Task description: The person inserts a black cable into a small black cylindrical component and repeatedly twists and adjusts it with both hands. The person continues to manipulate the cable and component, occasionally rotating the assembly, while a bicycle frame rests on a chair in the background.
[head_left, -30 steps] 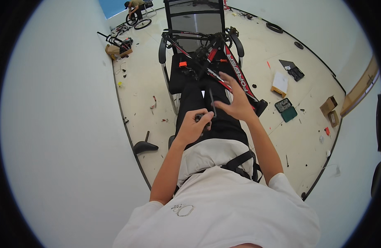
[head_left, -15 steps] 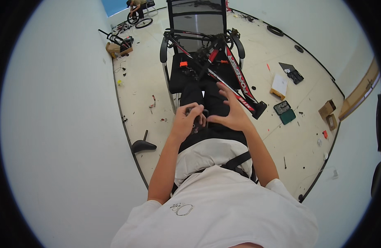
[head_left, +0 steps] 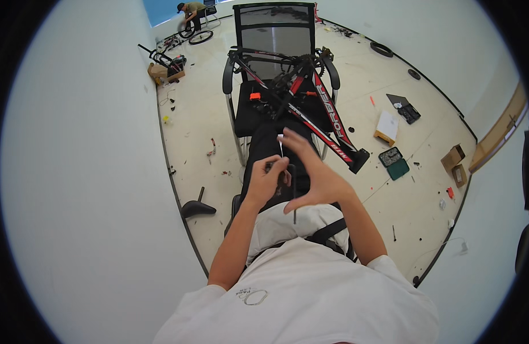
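Observation:
My left hand [head_left: 266, 182] is closed round a small dark metal part [head_left: 278, 182], mostly hidden by the fingers, so its kind cannot be made out. A thin black L-shaped hex key [head_left: 294, 192] stands out from that part, its long arm pointing toward my waist. Beside it my right hand [head_left: 319, 178] is open, thumb and fingers spread on either side of the key with a gap between. Both hands are above my lap. Beyond them, a red, black and white bicycle frame [head_left: 328, 137] lies across a black mesh-backed office chair [head_left: 241, 117].
A bike saddle [head_left: 199, 208] lies on the floor at left. To the right are a green case of small parts [head_left: 397, 168], a black tool case [head_left: 411, 113], a white-and-yellow box [head_left: 386, 127] and cardboard boxes [head_left: 452, 157]. Far left, another person [head_left: 191, 10] bends over wheels [head_left: 200, 37].
Both hands have come closer to my body. The hex key now shows its long arm pointing toward me. My right hand stays open, its fingers and thumb spread wider apart.

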{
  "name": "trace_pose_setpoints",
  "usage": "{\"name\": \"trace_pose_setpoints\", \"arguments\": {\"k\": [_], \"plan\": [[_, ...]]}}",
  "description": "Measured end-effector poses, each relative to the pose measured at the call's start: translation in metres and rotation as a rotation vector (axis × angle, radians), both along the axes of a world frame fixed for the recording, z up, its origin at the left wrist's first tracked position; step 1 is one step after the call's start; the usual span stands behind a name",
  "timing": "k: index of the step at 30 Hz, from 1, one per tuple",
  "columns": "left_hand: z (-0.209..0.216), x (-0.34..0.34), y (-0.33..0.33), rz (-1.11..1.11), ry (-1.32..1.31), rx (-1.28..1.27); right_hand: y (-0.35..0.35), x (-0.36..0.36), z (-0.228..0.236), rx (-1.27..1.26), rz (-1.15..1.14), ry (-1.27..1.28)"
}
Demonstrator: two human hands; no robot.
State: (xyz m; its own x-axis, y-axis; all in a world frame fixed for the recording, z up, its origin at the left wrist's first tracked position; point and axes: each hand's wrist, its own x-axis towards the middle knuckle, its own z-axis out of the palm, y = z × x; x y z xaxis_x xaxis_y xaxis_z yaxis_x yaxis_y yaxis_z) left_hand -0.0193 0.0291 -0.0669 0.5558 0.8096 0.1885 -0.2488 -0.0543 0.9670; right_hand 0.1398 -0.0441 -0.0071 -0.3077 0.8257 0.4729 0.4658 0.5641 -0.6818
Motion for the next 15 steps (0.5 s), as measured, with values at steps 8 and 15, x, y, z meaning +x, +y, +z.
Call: {"name": "trace_pose_setpoints", "arguments": {"k": [8,15], "plan": [[0.006,-0.006,-0.001,-0.266,0.023,-0.031,0.032,0.03,-0.041,-0.128,-0.456,0.284],[-0.012,0.008,0.001,-0.061,-0.013,-0.075,-0.005,0.016,-0.009,-0.158,0.024,0.195]]}}
